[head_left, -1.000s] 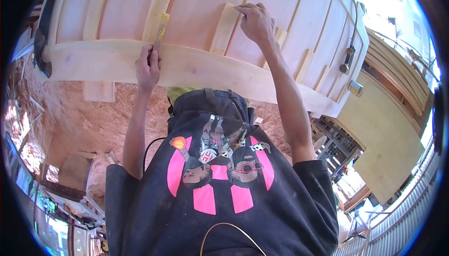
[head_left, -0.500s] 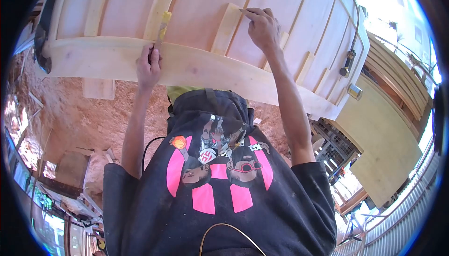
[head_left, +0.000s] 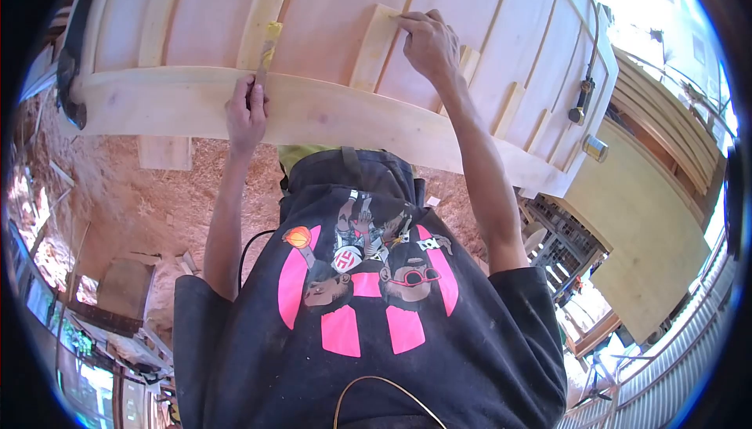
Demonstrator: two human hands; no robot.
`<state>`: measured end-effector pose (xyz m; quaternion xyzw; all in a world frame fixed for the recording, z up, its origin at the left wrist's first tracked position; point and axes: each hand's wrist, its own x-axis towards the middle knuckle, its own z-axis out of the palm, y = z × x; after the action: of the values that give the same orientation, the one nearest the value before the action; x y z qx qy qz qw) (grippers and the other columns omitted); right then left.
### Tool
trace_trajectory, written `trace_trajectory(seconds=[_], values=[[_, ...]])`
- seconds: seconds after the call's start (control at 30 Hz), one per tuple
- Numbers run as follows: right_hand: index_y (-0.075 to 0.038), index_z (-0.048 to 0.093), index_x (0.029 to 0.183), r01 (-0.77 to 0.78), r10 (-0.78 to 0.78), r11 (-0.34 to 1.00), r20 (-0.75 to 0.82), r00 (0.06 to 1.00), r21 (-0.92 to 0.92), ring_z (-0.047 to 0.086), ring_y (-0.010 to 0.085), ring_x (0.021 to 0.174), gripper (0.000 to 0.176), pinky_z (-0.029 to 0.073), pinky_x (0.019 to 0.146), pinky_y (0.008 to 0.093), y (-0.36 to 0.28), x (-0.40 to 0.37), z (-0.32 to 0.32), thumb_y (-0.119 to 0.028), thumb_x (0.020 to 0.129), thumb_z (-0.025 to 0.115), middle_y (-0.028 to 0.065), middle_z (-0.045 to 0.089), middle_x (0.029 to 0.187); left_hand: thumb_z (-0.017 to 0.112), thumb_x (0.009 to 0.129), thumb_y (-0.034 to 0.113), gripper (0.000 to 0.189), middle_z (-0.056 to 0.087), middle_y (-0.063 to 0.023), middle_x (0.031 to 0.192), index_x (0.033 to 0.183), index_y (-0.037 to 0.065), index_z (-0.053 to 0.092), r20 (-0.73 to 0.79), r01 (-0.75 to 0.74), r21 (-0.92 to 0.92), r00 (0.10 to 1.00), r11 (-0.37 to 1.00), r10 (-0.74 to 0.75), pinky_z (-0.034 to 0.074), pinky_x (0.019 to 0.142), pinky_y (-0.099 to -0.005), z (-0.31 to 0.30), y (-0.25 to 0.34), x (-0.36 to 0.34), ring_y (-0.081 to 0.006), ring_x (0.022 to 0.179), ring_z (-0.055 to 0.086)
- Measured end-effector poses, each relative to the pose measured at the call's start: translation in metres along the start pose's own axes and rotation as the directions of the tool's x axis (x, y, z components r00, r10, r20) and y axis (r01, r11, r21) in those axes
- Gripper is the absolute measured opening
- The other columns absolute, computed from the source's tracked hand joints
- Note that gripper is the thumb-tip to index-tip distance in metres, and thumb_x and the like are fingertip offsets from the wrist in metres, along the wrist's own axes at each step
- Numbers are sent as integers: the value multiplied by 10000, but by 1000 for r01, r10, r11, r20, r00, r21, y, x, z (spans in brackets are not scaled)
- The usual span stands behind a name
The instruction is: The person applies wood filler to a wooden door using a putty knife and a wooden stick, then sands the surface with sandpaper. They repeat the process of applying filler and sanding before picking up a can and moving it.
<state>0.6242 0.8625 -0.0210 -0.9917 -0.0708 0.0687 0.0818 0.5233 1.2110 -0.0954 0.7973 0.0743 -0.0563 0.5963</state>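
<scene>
My left hand is closed round the lower end of a putty knife, a narrow flat blade smeared with yellow paste at its far end. The blade points away from me, over the near rail of a large pale wooden panel. Farther right, my right hand is pinched at the top end of a short wooden strip. A small thin tip shows at its fingers, too little to name. Similar strips lie between the panel's long ribs.
A cabled tool hangs at the panel's right side, near a small can. Beyond it are a plywood sheet and stacked boards. Reddish-brown shavings cover the ground below, and a wood offcut shows under the panel's left part.
My right hand has shifted slightly left along the strip's top end, its fingers now over the strip's corner. My left hand keeps its hold on the putty knife, almost still.
</scene>
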Motion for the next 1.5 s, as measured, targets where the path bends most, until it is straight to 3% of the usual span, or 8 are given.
trace_trajectory(seconds=[0.27, 0.37, 0.43, 0.53, 0.8, 1.23, 1.33, 1.5], values=[[-179, 807, 1114, -43, 44, 996, -5, 999, 78, 654, 269, 1128, 373, 544, 939, 458, -8, 10, -7, -53, 846, 580, 31, 760, 1177, 546, 1076, 164, 165, 613, -26, 685, 1094, 22, 628, 19, 53, -38, 998, 998, -53, 453, 528, -279, 2, 4, 3, -96, 563, 555], [-139, 803, 1107, -76, 35, 978, 206, 978, 196, 673, 304, 1039, 372, 560, 895, 453, -38, -4, -21, -15, 814, 609, 107, 757, 1099, 545, 1086, 215, 210, 613, -12, 708, 1104, 17, 613, 25, 156, -131, 988, 979, -155, 443, 508, -254, 11, 26, 11, -78, 568, 553], [-85, 787, 1146, 228, -151, 826, -188, 971, 516, 677, 277, 949, 424, 569, 792, 394, -62, -20, -32, 73, 794, 610, 133, 738, 1030, 515, 1102, 244, 226, 577, -2, 754, 1140, 34, 586, 98, 263, -238, 964, 935, -246, 404, 456, -234, 20, 66, 9, -51, 520, 483], [-75, 770, 1191, 321, -119, 841, -432, 894, 435, 635, 265, 897, 507, 547, 805, 399, -103, -42, -36, 85, 722, 666, 83, 692, 1068, 506, 1102, 213, 214, 594, -13, 758, 1125, 10, 573, 235, 366, -360, 926, 858, -296, 392, 444, -219, 35, 112, 9, -46, 546, 523], [-96, 728, 1275, 363, -206, 907, -529, 823, 213, 610, 226, 935, 600, 522, 850, 389, -91, -70, -18, -18, 681, 694, 4, 640, 1159, 480, 1108, 182, 191, 574, -20, 760, 1129, 11, 562, 440, 521, -520, 843, 677, -310, 374, 432, -219, 51, 162, 7, -47, 523, 488], [-117, 772, 1185, 233, -156, 894, -221, 963, 383, 658, 261, 1013, 464, 552, 897, 411, -121, -50, -70, 39, 764, 654, 38, 740, 1168, 518, 1095, 169, 159, 591, -8, 760, 1092, 22, 577, 105, 83, -198, 992, 977, -64, 391, 478, -225, 31, 134, 8, -47, 564, 513], [-77, 779, 1149, -149, -14, 510, 182, 983, 847, 668, 327, 1040, 402, 542, 939, 401, -116, -41, -48, 65, 830, 581, 100, 751, 1164, 520, 1094, 169, 150, 576, 0, 741, 1088, 30, 577, -21, 75, -196, 997, 978, -81, 391, 478, -230, 1, 122, 20, -47, 563, 503], [-96, 778, 1168, 52, -94, 791, 37, 995, 609, 657, 298, 1087, 404, 542, 937, 413, -122, -3, -7, 34, 835, 590, 69, 751, 1166, 495, 1092, 152, 158, 591, -3, 682, 1086, 26, 590, -430, -6, -125, 901, 992, -48, 413, 474, -247, -91, 26, 62, -68, 546, 525]])
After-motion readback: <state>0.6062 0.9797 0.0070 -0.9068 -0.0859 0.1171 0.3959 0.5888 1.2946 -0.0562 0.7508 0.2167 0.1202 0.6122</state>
